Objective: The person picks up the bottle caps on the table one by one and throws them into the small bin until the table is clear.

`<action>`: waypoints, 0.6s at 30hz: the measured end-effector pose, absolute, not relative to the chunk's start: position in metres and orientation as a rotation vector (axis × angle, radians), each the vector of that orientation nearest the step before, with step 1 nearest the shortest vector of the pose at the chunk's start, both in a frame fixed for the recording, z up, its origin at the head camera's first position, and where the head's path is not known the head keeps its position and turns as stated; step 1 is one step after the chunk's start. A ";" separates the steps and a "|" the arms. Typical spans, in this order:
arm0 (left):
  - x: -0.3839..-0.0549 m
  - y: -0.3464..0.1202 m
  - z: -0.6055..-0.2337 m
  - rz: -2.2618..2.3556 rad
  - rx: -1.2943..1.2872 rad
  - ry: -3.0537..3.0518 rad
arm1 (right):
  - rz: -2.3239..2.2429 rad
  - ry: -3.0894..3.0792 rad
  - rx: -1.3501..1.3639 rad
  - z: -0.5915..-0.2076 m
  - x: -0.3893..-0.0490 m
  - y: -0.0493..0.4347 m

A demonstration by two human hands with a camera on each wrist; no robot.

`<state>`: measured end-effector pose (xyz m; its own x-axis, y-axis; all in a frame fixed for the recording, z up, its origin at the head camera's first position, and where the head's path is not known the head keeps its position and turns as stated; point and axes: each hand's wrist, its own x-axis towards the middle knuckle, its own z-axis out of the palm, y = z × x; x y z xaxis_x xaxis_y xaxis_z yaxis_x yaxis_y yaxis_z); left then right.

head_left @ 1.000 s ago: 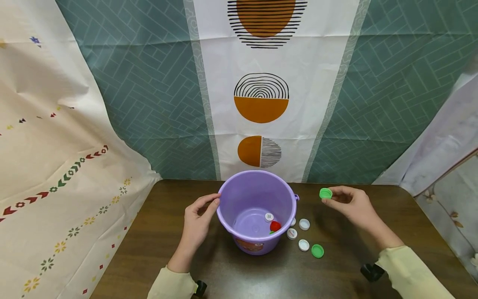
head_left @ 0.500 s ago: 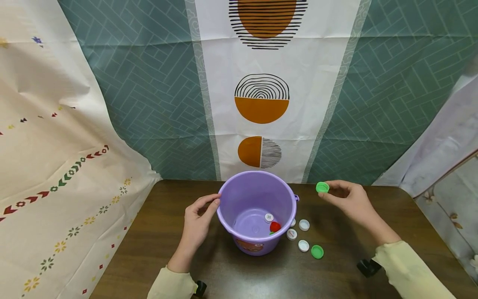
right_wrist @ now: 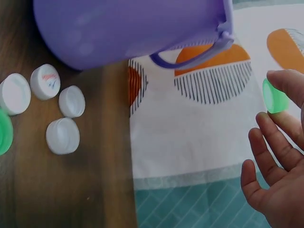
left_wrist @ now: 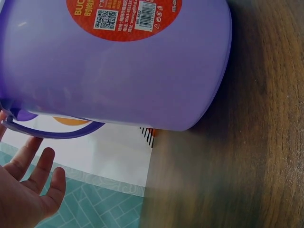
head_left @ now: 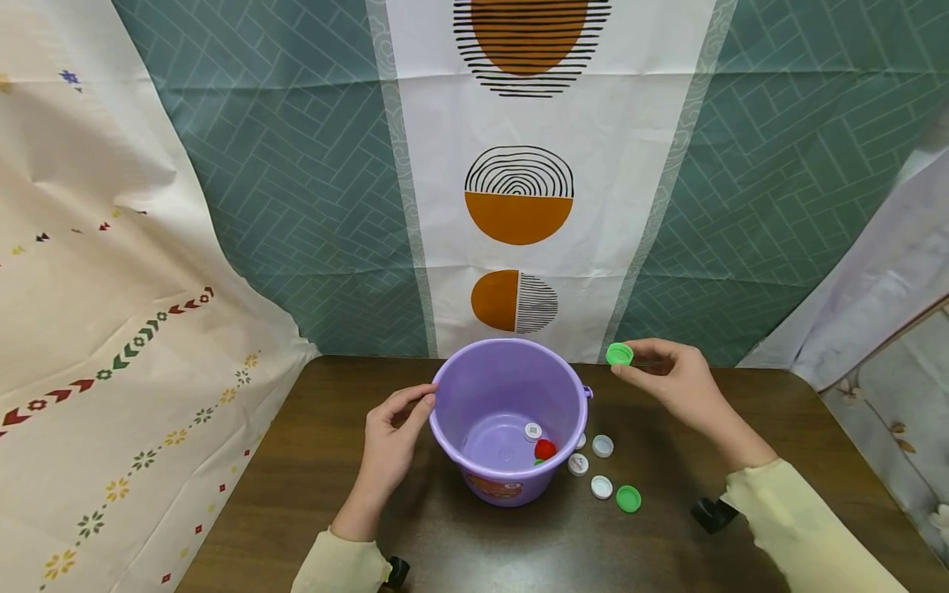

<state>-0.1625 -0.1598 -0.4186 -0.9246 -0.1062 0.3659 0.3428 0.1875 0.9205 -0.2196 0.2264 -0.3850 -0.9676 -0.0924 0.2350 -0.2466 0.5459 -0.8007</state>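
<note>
A purple bucket (head_left: 511, 375) stands upright on the wooden table. Its left rim is pinched between the thumb and forefinger of my left hand (head_left: 390, 441); the other fingers are loosely bent in the left wrist view. To the right of the bucket, my right hand (head_left: 678, 387) holds a green bottle cap (head_left: 619, 355) by its edge, up off the table. The right wrist view shows thumb and forefinger on this cap (right_wrist: 274, 97). Inside the bucket lie a white cap (head_left: 533, 431) and a red cap-like piece (head_left: 544, 449), with a sliver of green beside it.
On the table right of the bucket lie several white caps (head_left: 601, 487) and another green cap (head_left: 628, 499). A bucket handle (right_wrist: 199, 59) hangs at the side. Behind the table (head_left: 296, 486) hangs a patterned cloth (head_left: 356, 222).
My right hand has moved left and upward in the head view, bringing the green bottle cap nearer the bucket. The left hand keeps its place on the rim.
</note>
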 end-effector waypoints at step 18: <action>-0.163 -0.160 -0.419 -1.822 -0.234 -2.104 | 1.467 -2.537 0.476 -0.365 -0.222 0.182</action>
<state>-0.1632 -0.1601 -0.4193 -0.9263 -0.1002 0.3633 0.3453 0.1606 0.9247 -0.2217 0.1815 -0.3655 -0.9340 -0.1868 0.3045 -0.3571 0.4644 -0.8104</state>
